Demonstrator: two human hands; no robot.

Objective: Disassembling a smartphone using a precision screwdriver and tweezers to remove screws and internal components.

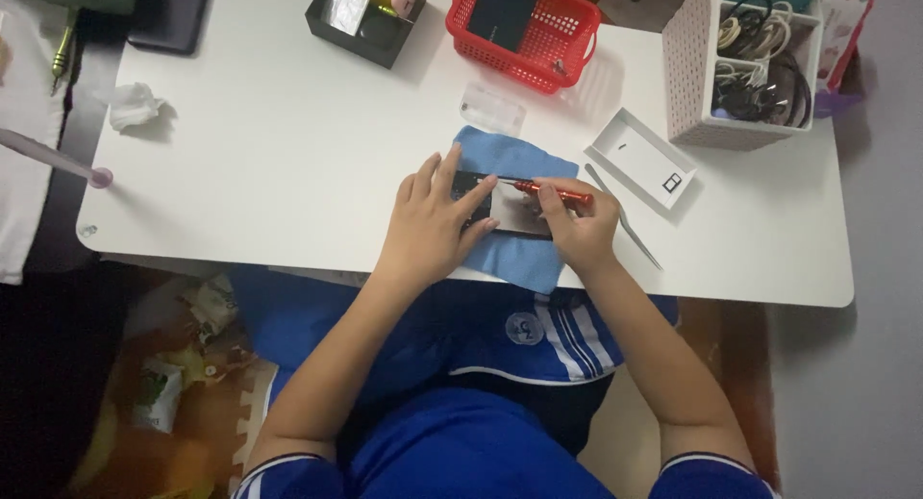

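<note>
Phone (514,211), dark and flat, lies mid-frame on a blue cloth (519,259) at the counter's (288,153) near edge, with the left hand (433,220) pressed open on its left end and the right hand (577,230) clenched around a red screwdriver (550,189) whose tip meets the top. If the left hand eases, the phone could skate on the cloth and the tip might slip, scratching it. Tweezers (625,220) and a white tray (642,158) sit right of the right hand, so a careless elbow may well knock them off.

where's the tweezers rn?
Head view: the tweezers lie on the white table, just right of the right hand, below the white tray.
</note>
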